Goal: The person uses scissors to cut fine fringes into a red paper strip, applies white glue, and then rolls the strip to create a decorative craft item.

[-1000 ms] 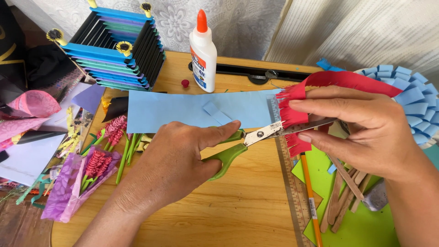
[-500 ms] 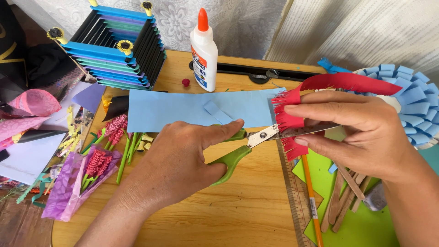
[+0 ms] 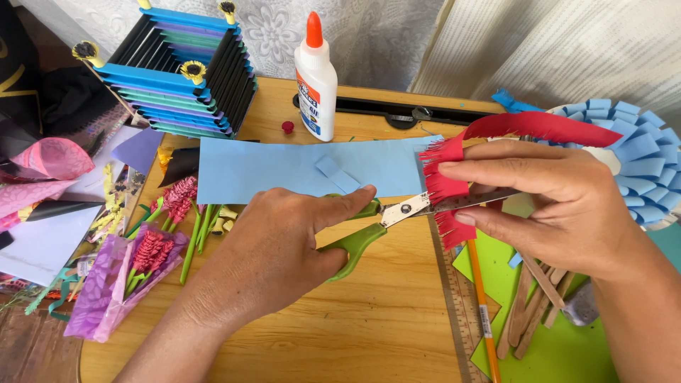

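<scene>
Red paper strip point(image 3: 525, 128), fringed along its lower edge, sits right of centre in the frame, pinched in my right hand point(image 3: 560, 206). My left hand point(image 3: 284, 248) is clamped on the green-handled scissors point(image 3: 383, 220), whose blades meet the fringe. Behind them lies a blue paper sheet point(image 3: 284, 170); a glue bottle point(image 3: 316, 78) stands at upper centre. I see bare wooden table point(image 3: 383, 319) at lower centre, bounded by a ruler point(image 3: 454, 305) and pencil point(image 3: 482, 312).

Glue bottle point(image 3: 316, 78) behind paper sheet point(image 3: 284, 170); ruler point(image 3: 454, 305) right
</scene>
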